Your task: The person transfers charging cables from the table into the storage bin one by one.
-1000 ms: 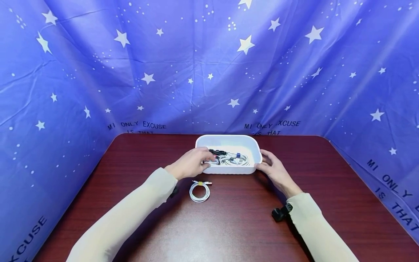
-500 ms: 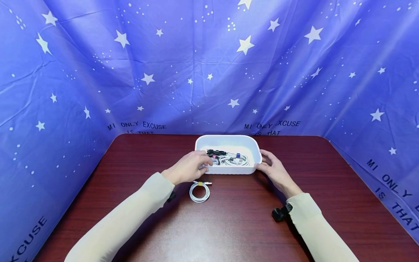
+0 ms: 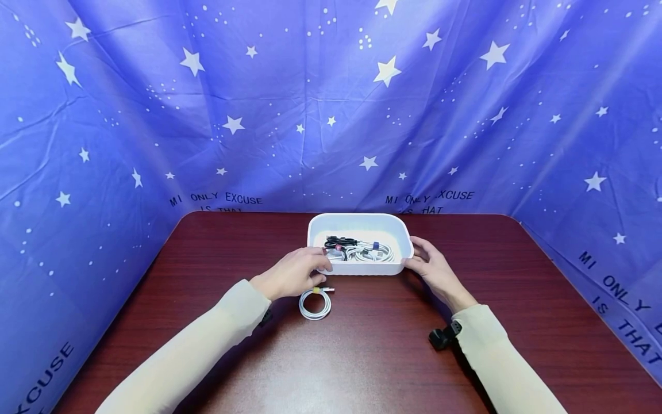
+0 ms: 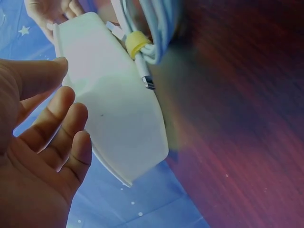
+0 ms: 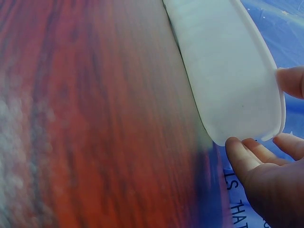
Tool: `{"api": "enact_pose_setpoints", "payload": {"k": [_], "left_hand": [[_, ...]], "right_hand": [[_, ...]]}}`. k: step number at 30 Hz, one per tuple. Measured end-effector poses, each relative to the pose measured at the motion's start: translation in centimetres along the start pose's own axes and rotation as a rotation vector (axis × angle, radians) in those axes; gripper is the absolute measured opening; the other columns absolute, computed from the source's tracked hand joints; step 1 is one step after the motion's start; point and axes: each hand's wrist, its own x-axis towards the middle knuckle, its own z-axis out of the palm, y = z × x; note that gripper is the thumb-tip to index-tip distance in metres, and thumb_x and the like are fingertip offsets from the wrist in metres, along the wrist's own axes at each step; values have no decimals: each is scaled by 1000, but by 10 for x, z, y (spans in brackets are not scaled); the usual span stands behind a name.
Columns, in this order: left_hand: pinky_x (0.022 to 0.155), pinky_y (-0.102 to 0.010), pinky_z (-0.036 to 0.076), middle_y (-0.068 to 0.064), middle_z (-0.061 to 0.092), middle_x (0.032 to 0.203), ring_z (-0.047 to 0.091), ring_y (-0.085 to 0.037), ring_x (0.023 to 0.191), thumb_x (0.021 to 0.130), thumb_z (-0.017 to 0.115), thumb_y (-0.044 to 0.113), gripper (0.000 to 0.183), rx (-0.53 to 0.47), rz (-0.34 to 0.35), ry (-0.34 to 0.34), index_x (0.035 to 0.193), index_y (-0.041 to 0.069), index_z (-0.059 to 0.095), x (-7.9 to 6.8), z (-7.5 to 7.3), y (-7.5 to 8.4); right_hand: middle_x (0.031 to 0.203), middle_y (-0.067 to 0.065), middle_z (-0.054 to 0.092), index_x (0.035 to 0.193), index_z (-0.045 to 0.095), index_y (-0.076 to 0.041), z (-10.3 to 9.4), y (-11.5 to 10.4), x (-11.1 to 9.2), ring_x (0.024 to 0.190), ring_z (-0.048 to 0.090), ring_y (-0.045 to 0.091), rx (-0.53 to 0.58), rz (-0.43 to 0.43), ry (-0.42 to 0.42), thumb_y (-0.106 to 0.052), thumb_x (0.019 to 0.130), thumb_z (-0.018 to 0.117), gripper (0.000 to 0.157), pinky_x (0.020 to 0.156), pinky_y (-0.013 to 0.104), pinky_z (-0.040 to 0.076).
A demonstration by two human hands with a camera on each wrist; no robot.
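Note:
My left hand (image 3: 289,273) hovers at the front left corner of a white plastic box (image 3: 369,268). Its fingers are loosely bent, and in the left wrist view nothing lies between them and the thumb. Just below that hand, a coiled white USB cable (image 3: 315,316) with a yellow tie (image 4: 137,43) lies on the table. My right hand (image 3: 437,273) grips the box's right end, thumb at the rim and fingers against the end wall. Inside the box are a black cable bundle (image 3: 341,241), a red tie (image 3: 338,248) and coiled white cables (image 3: 387,253) with a blue tie.
The dark red wooden table (image 3: 383,356) extends around the box on all sides. A blue curtain (image 3: 310,75) with white stars hangs behind the table and along both sides. A black wrist camera (image 3: 441,338) sits under the right sleeve.
My left hand has drawn back out of the box, moving left and toward me, over its front rim to beside the coiled cable. The right hand stays at the box's right end.

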Motion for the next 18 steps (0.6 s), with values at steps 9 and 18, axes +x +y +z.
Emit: {"api": "enact_pose_setpoints", "payload": {"k": [9, 18], "left_hand": [[75, -28, 47, 5, 61, 92, 56, -10, 82, 80, 72, 10, 15, 35, -6, -36, 94, 15, 71, -7, 6, 0], [77, -27, 48, 5, 62, 98, 56, -9, 85, 81, 71, 10, 17, 50, -45, -124, 97, 15, 70, -8, 12, 0]], "right_hand": [[135, 33, 43, 145, 27, 5, 1, 0, 0, 114, 53, 27, 4, 8, -1, 1, 86, 65, 70, 84, 16, 47], [135, 33, 43, 145, 27, 5, 1, -1, -1, 113, 54, 26, -5, 2, 3, 1, 86, 65, 70, 84, 15, 47]]}}
